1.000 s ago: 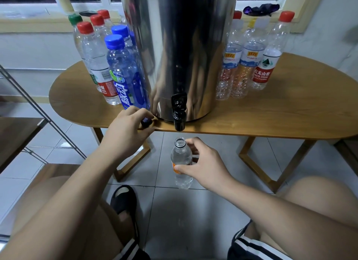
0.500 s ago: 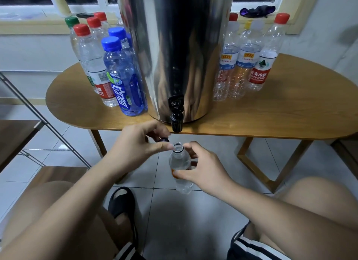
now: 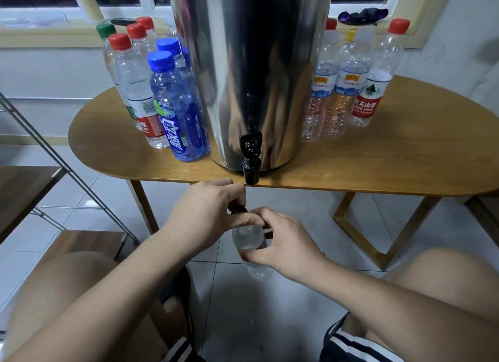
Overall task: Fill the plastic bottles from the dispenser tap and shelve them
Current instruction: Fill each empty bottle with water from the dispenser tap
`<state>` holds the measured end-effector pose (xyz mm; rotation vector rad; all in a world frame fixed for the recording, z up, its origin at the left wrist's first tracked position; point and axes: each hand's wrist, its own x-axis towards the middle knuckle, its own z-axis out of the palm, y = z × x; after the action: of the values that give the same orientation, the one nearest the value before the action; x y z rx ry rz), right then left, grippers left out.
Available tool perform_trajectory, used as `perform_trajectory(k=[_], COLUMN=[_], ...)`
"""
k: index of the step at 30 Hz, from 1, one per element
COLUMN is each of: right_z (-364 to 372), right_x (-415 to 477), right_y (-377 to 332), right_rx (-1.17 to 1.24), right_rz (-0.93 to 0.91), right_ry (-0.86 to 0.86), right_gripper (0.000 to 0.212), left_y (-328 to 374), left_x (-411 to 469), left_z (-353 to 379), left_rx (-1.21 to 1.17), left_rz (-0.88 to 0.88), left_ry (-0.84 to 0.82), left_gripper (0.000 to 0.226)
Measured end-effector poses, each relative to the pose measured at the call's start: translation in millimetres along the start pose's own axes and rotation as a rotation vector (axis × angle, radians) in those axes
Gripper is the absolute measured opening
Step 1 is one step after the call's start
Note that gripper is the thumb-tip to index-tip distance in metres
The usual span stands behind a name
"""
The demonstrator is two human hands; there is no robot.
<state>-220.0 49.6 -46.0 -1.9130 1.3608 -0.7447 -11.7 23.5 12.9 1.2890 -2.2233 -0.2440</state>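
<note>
The plastic bottle (image 3: 248,239) is upright in the air below the front edge of the counter (image 3: 405,151). It is a little under the tap and apart from it, above the tiled floor (image 3: 270,321). How much water it has inside, we cannot tell.

At the far left we see a metal-framed shelf (image 3: 24,189) with wooden boards. Next, on the left part of the counter, stands a group of closed bottles. There are red-capped bottles (image 3: 140,100), a green-capped bottle (image 3: 105,30) behind them, and two blue bottles (image 3: 181,118), the front one just beside the dispenser.

Below the counter edge the left hand (image 3: 208,213) pinches a small dark cap (image 3: 237,209) between thumb and curled fingers, right at the mouth of the plastic bottle. In the middle stands the tall steel dispenser (image 3: 251,78), and its black tap (image 3: 251,159) hangs over the counter edge. The right hand (image 3: 283,243) grips the plastic bottle round its body with curled fingers.

To the right of the dispenser we see more closed bottles: two pale-labelled bottles (image 3: 348,89) and one red-labelled bottle (image 3: 371,97) with a red cap. On the windowsill (image 3: 40,36) behind them lies a dark cloth (image 3: 361,15).
</note>
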Motion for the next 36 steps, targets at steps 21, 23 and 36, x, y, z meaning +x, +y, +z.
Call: perform_trajectory(k=[21, 23, 36], right_z=[-6.0, -5.1, -8.8], right_x=[2.5, 3.0, 4.4], right_y=[5.5, 4.6, 6.9], right_rx=[-0.024, -0.022, -0.031], right_rz=[0.006, 0.002, -0.015], right_ry=[-0.006, -0.007, -0.011], right_gripper=[0.055, 0.062, 0.059], left_y=[2.8, 7.5, -14.8], left_x=[-1.6, -3.1, -5.9], left_z=[-13.5, -9.9, -20.8], left_rx=[-0.316, -0.357, -0.089], left_rz=[-0.023, -0.035, -0.029], left_ry=[-0.278, -0.247, -0.203], left_gripper=[0.034, 0.027, 0.038])
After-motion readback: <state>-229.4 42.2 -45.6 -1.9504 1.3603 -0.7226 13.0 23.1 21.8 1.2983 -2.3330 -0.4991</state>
